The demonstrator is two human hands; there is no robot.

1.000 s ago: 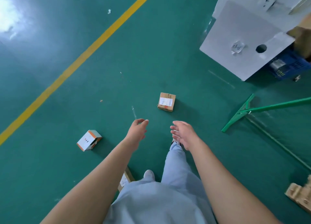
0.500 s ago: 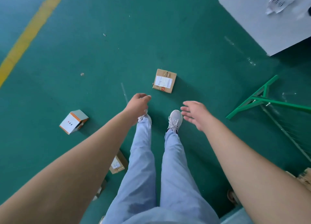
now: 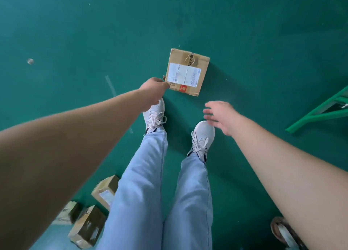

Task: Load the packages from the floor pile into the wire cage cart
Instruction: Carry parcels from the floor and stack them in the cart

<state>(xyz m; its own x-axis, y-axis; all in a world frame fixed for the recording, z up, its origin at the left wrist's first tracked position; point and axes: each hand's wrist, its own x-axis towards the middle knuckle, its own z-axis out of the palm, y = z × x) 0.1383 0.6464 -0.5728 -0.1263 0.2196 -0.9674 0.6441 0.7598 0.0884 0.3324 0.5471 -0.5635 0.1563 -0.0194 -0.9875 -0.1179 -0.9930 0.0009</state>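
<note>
A person's left hand [image 3: 154,89] reaches a cardboard package [image 3: 187,72] w/ white label, lying flat on the green floor [image 3: 94,33] just ahead of white sneakers; fingers hidden (grip can't be told). Right hand [image 3: 219,116] hovers nearby, fingers spread, empty.

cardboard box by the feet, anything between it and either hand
Nothing visible. The left hand is already at the cardboard box's near left corner, and only bare green floor lies between the box and the open right hand.
</note>
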